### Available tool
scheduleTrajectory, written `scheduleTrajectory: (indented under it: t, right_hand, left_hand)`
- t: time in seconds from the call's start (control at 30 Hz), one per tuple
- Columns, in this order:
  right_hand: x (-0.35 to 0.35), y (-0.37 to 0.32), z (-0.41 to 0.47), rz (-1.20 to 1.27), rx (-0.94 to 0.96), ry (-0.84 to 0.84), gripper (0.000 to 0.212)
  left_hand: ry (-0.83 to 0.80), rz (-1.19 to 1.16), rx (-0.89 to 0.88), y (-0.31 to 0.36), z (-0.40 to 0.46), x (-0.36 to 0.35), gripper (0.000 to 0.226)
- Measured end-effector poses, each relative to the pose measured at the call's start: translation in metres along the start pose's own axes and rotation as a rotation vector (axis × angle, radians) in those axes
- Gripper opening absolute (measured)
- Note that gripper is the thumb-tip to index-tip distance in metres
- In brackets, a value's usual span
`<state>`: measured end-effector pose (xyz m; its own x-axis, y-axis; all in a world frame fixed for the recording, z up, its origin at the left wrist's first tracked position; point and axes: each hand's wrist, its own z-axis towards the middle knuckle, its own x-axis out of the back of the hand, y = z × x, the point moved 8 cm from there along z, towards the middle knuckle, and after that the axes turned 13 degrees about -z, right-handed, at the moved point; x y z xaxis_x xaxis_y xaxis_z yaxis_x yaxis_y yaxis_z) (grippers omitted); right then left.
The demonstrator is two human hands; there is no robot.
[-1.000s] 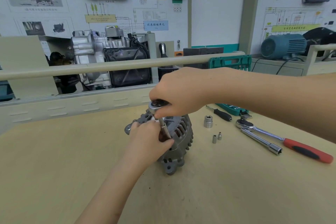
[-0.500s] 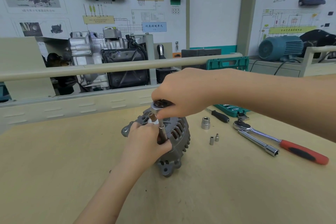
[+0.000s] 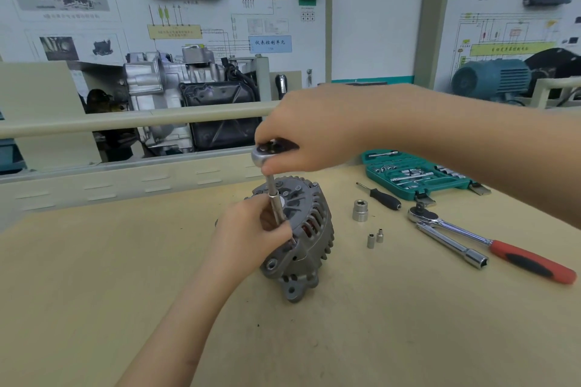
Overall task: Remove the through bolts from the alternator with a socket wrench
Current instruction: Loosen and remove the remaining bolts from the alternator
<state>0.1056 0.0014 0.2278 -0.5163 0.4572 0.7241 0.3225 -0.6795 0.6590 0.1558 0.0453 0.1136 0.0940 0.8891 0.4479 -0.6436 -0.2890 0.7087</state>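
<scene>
The alternator [image 3: 301,239] stands on edge near the middle of the counter [image 3: 94,276]. The socket wrench [image 3: 273,185] rises from its near side, extension nearly upright. The left hand [image 3: 248,232] grasps the extension's lower part against the housing; the right hand [image 3: 311,129] grips the ratchet head (handle hidden). Right of it lie three loose sockets [image 3: 360,210], a red-handled ratchet [image 3: 490,243] and a green socket case [image 3: 415,174].

The alternator [image 3: 301,239] is grey, with copper-red windings inside. The bench [image 3: 94,276] is pale yellow. The socket case [image 3: 412,177] is teal green. One ratchet [image 3: 490,242] has a red and black handle.
</scene>
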Motion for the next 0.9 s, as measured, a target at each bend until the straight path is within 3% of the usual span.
scheduleTrajectory:
  t: [0.2, 0.33, 0.47, 0.57, 0.63, 0.8, 0.9]
  right_hand:
    - [0.007, 0.017, -0.008, 0.141, -0.060, 0.075, 0.033]
    - [-0.014, 0.032, -0.032, 0.485, -0.244, 0.160, 0.032]
    - [-0.089, 0.040, -0.077, 1.230, -0.603, 0.363, 0.016]
    - [-0.172, 0.025, -0.105, 1.982, -0.904, 0.502, 0.030]
    - [-0.214, 0.007, -0.113, 2.308, -1.055, 0.501, 0.036]
    - [-0.268, -0.015, -0.128, 2.445, -1.325, 0.338, 0.035]
    - [-0.279, -0.016, -0.132, 2.427, -1.378, 0.299, 0.032]
  left_hand:
    - [0.163, -0.155, -0.025, 0.001, 0.001, 0.027, 0.024]
    - [0.226, -0.265, -0.013, -0.006, 0.003, 0.039, 0.024]
    - [0.235, -0.348, 0.024, -0.012, 0.003, 0.034, 0.020]
    - [0.265, -0.373, 0.022, -0.014, 0.005, 0.033, 0.014]
    - [0.281, -0.376, 0.025, -0.016, 0.007, 0.038, 0.012]
    - [0.332, -0.319, 0.061, -0.031, 0.012, 0.058, 0.009]
    - [0.356, -0.337, 0.114, -0.047, 0.012, 0.075, 0.011]
